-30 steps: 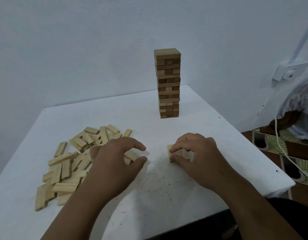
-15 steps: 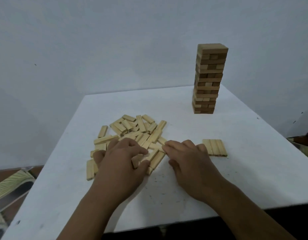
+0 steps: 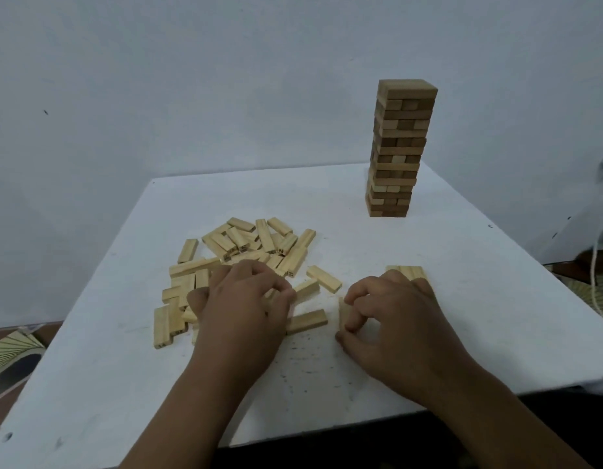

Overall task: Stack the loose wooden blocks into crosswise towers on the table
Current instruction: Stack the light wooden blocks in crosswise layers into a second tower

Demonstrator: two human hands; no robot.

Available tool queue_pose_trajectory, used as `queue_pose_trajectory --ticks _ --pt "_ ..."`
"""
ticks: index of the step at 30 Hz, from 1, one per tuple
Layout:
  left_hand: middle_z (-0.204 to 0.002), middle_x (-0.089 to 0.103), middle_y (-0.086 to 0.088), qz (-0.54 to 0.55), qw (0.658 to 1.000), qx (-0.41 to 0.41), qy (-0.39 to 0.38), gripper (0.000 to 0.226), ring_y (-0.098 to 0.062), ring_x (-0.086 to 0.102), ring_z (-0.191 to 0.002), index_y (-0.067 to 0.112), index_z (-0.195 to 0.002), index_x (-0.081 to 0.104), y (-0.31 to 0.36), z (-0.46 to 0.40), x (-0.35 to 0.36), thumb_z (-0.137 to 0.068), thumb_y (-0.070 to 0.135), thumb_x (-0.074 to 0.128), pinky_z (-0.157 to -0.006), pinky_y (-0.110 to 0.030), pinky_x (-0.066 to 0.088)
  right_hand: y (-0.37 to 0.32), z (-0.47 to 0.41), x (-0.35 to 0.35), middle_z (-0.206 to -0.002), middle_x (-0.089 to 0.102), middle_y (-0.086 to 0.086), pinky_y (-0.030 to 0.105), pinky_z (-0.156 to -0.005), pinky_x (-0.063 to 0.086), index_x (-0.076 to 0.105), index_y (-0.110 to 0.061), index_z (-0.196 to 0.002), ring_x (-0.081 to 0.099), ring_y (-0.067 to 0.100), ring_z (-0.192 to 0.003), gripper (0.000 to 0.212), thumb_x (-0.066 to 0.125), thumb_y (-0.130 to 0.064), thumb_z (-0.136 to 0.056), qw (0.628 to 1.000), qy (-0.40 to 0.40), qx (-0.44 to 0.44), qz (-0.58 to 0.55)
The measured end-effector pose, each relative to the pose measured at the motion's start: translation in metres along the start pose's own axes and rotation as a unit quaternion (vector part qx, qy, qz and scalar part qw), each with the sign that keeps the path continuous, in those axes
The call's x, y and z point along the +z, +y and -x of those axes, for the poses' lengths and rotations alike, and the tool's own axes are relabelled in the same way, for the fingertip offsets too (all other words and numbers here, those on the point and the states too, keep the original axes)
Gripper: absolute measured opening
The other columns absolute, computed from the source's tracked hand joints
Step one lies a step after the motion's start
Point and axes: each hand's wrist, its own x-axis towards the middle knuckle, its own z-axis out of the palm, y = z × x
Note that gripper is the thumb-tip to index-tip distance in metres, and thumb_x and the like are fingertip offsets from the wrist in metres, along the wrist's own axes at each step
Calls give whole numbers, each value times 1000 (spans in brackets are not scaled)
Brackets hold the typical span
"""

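A: Head view first, largest thing down: we see the white desk (image 3: pixel 462 299), and at its far right stands a finished tower (image 3: pixel 398 147), many crosswise layers high and upright.

B: So one tower looks done. What is left for us?

A: Most of a second one, we judge. The pile of loose blocks (image 3: pixel 246 252) lies well left of the tower, still scattered and overlapping. Near the right hand (image 3: pixel 391 319) sits a flat row of blocks (image 3: pixel 408 272), side by side on the desk, which we take for a new base layer.

B: And our hands?

A: The right hand's grip is pinched on a single block (image 3: pixel 344 313), held just above or on the desk; we cannot tell which. The left hand (image 3: pixel 242 306) rests on the pile's near edge with fingers curled; we cannot tell whether its grip holds a block.
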Motion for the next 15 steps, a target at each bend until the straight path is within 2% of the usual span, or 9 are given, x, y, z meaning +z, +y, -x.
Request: queue_pose_trajectory --ticks 2,4,6,8,10,12,15 --pt "-95 59 28 34 998 43 9 17 3 38 -96 43 -83 62 2 0 1 -96 32 58 -85 -30 16 2 3 -7 -91 66 -20 29 -85 32 68 -25 -67 51 4 -94 21 69 -44 -77 1000 -23 6 -1" --pt "-88 62 27 54 994 90 -16 22 4 46 -93 42 -86 64 3 -1 4 -97 25 56 -90 -41 29 5 5 -15 -90 66 -21 26 -87 31 67 -27 -69 52 3 -94 20 69 -45 -77 999 -31 6 -9" --pt "-86 60 26 47 990 127 -49 26 2 48 -94 41 -92 64 3 1 10 -96 20 50 -90 -50 38 14 8 -21 -94 65 -25 26 -93 34 69 -34 -78 52 1 -95 13 73 -45 -75 998 -48 14 -37" --pt "-87 57 25 26 985 160 -59 29 -3 47 -93 43 -96 61 3 1 17 -90 18 47 -85 -52 40 23 10 -25 -96 64 -28 30 -95 40 69 -40 -85 52 2 -97 18 73 -50 -71 995 -72 27 -69" --pt "-88 57 24 22 983 173 -60 31 -4 45 -95 43 -94 63 8 2 22 -90 14 52 -87 -49 36 31 13 -28 -97 63 -31 33 -95 42 68 -44 -88 53 2 -101 25 71 -55 -66 992 -82 27 -90" --pt "-96 58 22 17 983 173 -54 27 -5 45 -100 42 -97 68 17 3 24 -91 16 62 -89 -42 30 35 15 -29 -102 61 -34 32 -99 38 68 -43 -91 51 -3 -108 30 74 -56 -64 992 -75 18 -96" --pt "-107 58 24 -16 988 152 -15 20 -5 46 -109 44 -105 65 23 5 24 -85 40 70 -83 -32 16 37 15 -29 -109 58 -36 24 -99 28 69 -42 -96 45 -8 -114 35 78 -57 -66 994 -71 15 -79"
